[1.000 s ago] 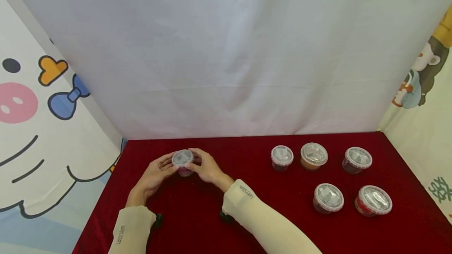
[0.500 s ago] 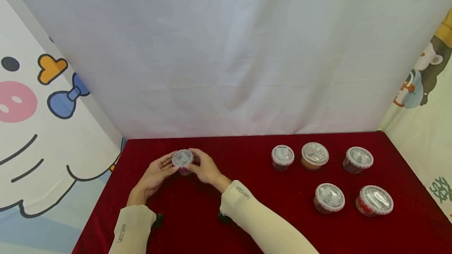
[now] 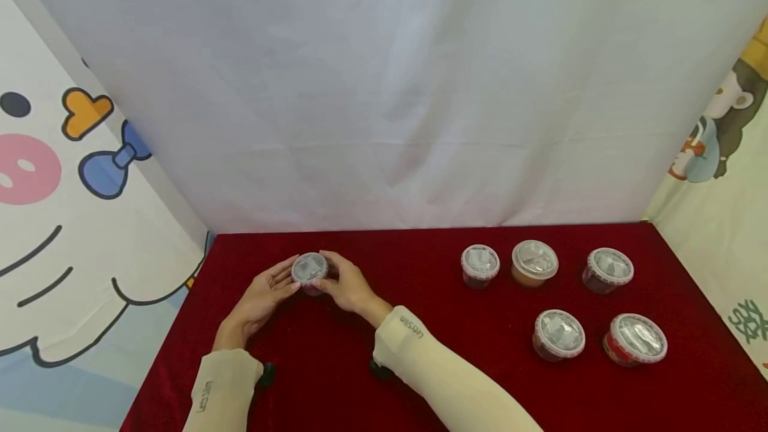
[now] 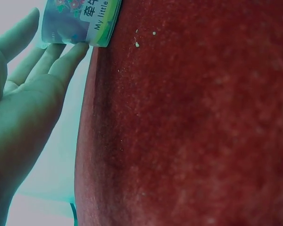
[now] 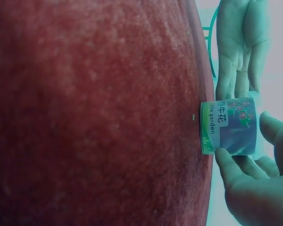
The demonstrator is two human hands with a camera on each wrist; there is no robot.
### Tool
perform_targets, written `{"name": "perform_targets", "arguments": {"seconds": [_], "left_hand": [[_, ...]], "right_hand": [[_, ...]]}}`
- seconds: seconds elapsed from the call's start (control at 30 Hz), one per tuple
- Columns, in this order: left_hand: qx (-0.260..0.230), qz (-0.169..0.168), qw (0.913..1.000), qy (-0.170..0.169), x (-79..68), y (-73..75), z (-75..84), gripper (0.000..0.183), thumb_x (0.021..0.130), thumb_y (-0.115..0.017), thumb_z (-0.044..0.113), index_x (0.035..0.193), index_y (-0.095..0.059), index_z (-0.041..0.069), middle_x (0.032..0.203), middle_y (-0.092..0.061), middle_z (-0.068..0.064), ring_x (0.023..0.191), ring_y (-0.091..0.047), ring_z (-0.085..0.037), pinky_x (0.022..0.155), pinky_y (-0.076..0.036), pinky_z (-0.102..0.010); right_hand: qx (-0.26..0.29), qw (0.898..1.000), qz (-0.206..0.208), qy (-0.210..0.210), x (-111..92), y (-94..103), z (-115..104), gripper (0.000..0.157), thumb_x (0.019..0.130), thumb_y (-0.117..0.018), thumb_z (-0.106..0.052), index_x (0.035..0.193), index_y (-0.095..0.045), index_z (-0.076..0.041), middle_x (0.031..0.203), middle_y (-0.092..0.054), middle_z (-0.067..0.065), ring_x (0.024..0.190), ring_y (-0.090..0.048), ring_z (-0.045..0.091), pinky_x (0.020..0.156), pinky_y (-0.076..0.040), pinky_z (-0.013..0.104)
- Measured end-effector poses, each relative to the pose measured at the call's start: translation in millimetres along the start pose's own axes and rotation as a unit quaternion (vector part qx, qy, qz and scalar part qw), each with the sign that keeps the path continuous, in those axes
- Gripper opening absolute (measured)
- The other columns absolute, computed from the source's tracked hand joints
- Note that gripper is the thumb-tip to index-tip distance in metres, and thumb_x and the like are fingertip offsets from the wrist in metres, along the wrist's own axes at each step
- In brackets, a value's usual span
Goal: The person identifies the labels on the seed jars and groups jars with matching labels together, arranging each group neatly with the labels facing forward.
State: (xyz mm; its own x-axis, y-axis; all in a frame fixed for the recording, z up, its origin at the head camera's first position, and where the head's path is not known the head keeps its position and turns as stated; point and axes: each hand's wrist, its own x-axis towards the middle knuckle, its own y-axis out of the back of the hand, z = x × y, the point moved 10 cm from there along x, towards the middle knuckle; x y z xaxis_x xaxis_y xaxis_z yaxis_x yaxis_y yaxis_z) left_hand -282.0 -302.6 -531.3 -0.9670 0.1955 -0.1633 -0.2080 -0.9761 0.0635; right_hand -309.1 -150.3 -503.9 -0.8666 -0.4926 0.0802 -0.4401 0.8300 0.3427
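A small round plastic tub (image 3: 309, 267) with a clear lid stands at the left of the red cloth, held between both hands. Its label, with flowers and the words "little garden", shows in the right wrist view on the tub (image 5: 231, 125). My left hand (image 3: 258, 302) holds its left side, thumb in front and fingertips behind. From the right, my right hand (image 3: 354, 289) grips it between thumb and fingers. In the left wrist view the left hand's fingertips (image 4: 75, 54) touch the tub wall. The tub's base appears to meet the cloth.
Several similar lidded tubs stand at the right: a small one (image 3: 480, 265), a tan one (image 3: 528, 277), a dark one (image 3: 607, 271), and in front a brown one (image 3: 558, 335) and a red one (image 3: 635, 340). A white curtain (image 3: 420, 119) hangs behind the red cloth (image 3: 420, 265).
Both hands stay around the tub with hardly any movement. The whole head view shifts very slightly. The tubs on the right keep their places.
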Motion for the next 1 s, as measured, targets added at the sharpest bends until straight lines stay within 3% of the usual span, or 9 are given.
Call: {"name": "perform_targets", "arguments": {"seconds": [0.07,0.27,0.5,0.77,1.0], "left_hand": [[0.001,0.003,1.0000,-0.005,-1.4,0.2,1.1,0.071,0.107,-0.060,0.002,0.167,-0.022,-0.001,0.172,-0.023,-0.024,0.148,-0.040,-0.013,0.104,-0.045,-0.011],[-0.029,0.029,0.9986,-0.035,-6.7,4.8,7.9,0.070,0.107,-0.058,0.000,0.166,-0.021,-0.003,0.171,-0.024,-0.025,0.133,-0.051,0.006,0.106,-0.045,-0.012],[-0.024,0.070,0.9956,-0.057,-15.7,10.2,19.8,0.070,0.108,-0.061,0.006,0.166,-0.023,-0.003,0.171,-0.028,-0.023,0.133,-0.051,0.008,0.107,-0.044,-0.012],[-0.046,0.076,0.9896,-0.113,-22.8,-2.0,49.8,0.065,0.108,-0.060,0.006,0.164,-0.029,-0.003,0.156,-0.053,0.009,0.138,-0.051,0.004,0.111,-0.042,-0.013],[-0.035,0.044,0.9884,-0.141,-25.0,-30.2,77.8,0.064,0.109,-0.060,0.006,0.164,-0.029,-0.003,0.169,-0.038,-0.015,0.142,-0.048,0.001,0.113,-0.041,-0.016]], "right_hand": [[0.000,1.000,-0.006,0.000,-1,0.5,0,0.062,0.100,-0.073,-0.006,0.155,-0.045,0.004,0.151,-0.058,0.021,0.136,-0.059,0.036,0.108,-0.054,0.044],[0.028,1.000,-0.008,-0.001,-4,11.3,-1,0.065,0.100,-0.073,-0.005,0.157,-0.042,0.005,0.154,-0.053,0.025,0.139,-0.055,0.040,0.108,-0.054,0.046],[0.066,0.998,0.008,-0.013,-11,38.6,-3,0.060,0.105,-0.068,-0.010,0.158,-0.044,-0.001,0.158,-0.050,0.022,0.144,-0.050,0.039,0.114,-0.048,0.049],[0.090,0.995,0.028,-0.012,-28,71.9,-9,0.058,0.106,-0.066,-0.009,0.158,-0.044,0.000,0.159,-0.048,0.023,0.146,-0.047,0.040,0.116,-0.047,0.051],[0.093,0.994,0.046,-0.021,-43,97.5,-7,0.058,0.107,-0.065,-0.012,0.160,-0.043,-0.004,0.160,-0.049,0.019,0.148,-0.047,0.037,0.116,-0.046,0.052]]}}
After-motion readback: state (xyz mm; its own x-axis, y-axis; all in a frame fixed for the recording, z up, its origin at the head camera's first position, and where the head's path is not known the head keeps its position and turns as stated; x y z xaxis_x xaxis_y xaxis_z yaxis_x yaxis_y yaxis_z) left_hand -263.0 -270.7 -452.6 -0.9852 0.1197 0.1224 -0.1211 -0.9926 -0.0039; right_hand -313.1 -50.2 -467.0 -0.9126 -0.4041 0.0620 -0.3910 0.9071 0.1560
